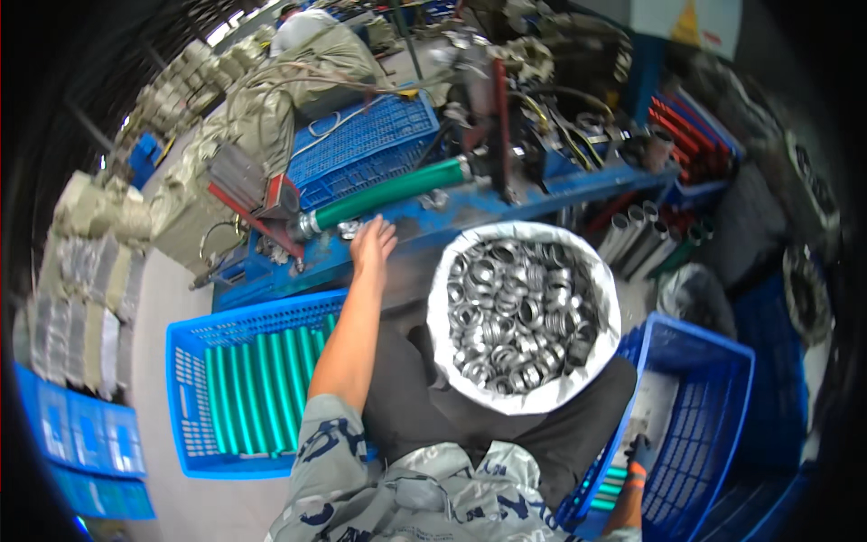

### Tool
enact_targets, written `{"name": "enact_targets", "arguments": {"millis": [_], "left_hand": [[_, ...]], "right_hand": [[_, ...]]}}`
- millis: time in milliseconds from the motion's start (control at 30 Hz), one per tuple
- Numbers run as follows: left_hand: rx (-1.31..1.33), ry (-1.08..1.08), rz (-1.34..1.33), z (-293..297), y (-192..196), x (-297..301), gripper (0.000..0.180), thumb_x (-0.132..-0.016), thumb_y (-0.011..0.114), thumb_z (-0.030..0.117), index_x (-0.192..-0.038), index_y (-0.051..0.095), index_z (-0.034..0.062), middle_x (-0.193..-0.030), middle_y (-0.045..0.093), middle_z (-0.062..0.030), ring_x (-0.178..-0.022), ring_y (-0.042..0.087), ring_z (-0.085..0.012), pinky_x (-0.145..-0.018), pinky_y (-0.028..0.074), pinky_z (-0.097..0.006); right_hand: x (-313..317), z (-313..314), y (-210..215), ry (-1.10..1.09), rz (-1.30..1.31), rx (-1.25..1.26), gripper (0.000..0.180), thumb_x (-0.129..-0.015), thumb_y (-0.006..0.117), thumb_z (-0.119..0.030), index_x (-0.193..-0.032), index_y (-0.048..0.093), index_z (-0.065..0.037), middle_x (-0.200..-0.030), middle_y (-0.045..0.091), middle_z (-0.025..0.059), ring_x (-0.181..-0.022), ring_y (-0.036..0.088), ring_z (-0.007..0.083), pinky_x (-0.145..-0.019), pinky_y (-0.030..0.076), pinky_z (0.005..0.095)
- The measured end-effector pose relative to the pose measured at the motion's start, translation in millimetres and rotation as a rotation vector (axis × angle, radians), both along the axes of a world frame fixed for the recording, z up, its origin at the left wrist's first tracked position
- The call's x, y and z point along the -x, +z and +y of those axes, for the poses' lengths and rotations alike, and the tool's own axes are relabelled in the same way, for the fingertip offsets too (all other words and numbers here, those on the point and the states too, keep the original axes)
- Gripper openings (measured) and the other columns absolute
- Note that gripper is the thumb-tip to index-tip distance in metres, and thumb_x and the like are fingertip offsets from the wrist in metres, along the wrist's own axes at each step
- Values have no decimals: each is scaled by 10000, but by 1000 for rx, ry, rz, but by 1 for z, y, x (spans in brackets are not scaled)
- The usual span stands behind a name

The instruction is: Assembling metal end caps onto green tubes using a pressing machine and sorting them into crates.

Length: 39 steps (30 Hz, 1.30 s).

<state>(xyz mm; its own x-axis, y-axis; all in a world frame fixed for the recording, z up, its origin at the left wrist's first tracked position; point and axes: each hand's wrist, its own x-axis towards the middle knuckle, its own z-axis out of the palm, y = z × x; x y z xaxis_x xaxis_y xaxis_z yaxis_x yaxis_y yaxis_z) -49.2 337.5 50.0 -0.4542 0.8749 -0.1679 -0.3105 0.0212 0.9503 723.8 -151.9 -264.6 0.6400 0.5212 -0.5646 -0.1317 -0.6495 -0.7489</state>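
Left hand: bare, fingers spread loosely, gripping nothing, palm down on blue bench edge, just below green tube. Tube: lying at a slant across bench, lower end capped in metal near a red bracket, upper end meeting a grey fitting beside a red upright bar. Right hand: gloved, dark with orange cuff, low at right inside right crate, close to green tube ends at crate bottom; grip not discernible, fingers hidden by crate wall. Sack: white, mouth rolled open, filled with silver metal rings, resting on lap between both arms. Left crate: blue plastic, holding a row of green tubes laid parallel, just left of left forearm. Second blue crate: tilted behind bench, beside tan bagged bundles. Grey tubes: standing in a cluster right of bench. Red crates: stacked at upper right. Another person: partly visible at top, well apart from bench.
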Motion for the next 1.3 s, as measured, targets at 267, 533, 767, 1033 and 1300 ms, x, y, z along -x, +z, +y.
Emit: {"name": "enact_targets", "arguments": {"millis": [267,533,767,1033,1300], "left_hand": [[3,319,-686,138,-27,55,830,-978,950,359,-1611,563,-13,-1621,616,-246,-1500,598,-480,-1293,465,-621],[-96,369,-535,108,-1,40,710,-1006,928,360,-1579,594,107,-1588,652,-111,-1505,611,-345,-1296,439,-594],[-489,43,2,-44,114,-37,639,-946,960,207,-1466,628,42,-1318,712,-54,-1232,672,-206,-1132,520,-410],[-572,-310,201,-179,196,-115,520,-921,963,135,-1348,681,38,-1209,775,-63,-1107,732,-172,-1039,581,-371],[-607,-468,-31,-231,244,-157,654,-972,963,244,-1474,600,35,-1217,763,-81,-1122,736,-197,-1010,601,-385]], "right_hand": [[58,40,115,26,-141,-227,412,-1140,727,-197,-1448,724,77,-993,761,92,-783,719,160,-589,598,317],[119,97,196,102,-151,-346,353,-1159,693,-110,-1471,729,51,-1098,775,90,-882,750,160,-678,613,280],[245,183,314,351,-249,-703,437,-1105,756,-23,-1538,713,15,-1252,822,100,-1135,770,163,-964,630,295],[407,249,442,930,-527,-1034,997,-839,1053,-269,-1646,563,53,-1538,704,246,-1394,720,365,-1172,584,457],[412,229,415,870,-234,-837,856,-801,976,-235,-1588,682,-66,-1284,844,150,-1149,823,230,-1039,639,392]]}}
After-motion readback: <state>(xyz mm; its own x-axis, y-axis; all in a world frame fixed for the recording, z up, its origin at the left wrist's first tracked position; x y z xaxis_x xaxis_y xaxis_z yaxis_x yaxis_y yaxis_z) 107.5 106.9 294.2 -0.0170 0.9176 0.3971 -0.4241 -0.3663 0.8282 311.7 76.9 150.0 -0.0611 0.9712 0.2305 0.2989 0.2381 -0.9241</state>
